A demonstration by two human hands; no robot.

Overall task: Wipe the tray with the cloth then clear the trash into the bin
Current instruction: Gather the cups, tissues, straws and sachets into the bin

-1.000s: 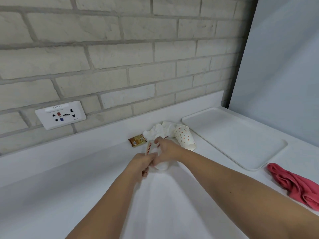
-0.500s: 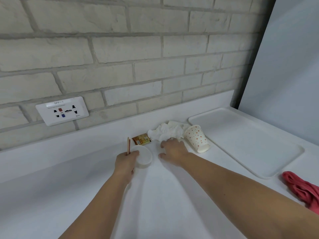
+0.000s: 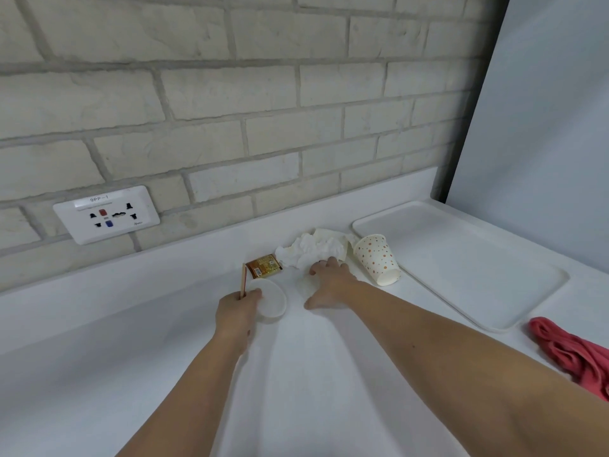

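**Head view: trash under both hands, tray and cloth off to the right**

Head camera looks down along both of our bare forearms at a white counter [image 3: 99,357] set against a pale brick wall [image 3: 230,94].

Our left hand [image 3: 235,311] is curled round a thin brown stick [image 3: 244,280], which stands up out of the grip. The thumb side of that hand lies against the rim of a small white round dish [image 3: 272,301] resting on the counter.

Our right hand [image 3: 329,285] lies released, palm down, with its fingers stretched forward and the thumb spread to the left. Its fingertips touch the near edge of a crumpled white tissue [image 3: 309,247]. We cannot tell whether anything lies beneath the palm.

Between the two hands, just behind the dish and touching the left end of the tissue, lies a small brown sachet [image 3: 265,266]. Right of the tissue a paper cup [image 3: 377,258] with orange dots lies on its side, with its mouth turned toward us.

Just right of the cup the white tray [image 3: 461,258] sits flat on the counter, running from the back wall toward us. We cannot tell if cup and tray touch.

Nearer to us and right of the tray's front corner, the red cloth [image 3: 573,351] lies bunched on the counter, apart from both hands and partly cut by the frame edge.

A white socket plate [image 3: 107,214] is fixed to the wall at the left, and a pale blue panel [image 3: 543,127] rises at the right.
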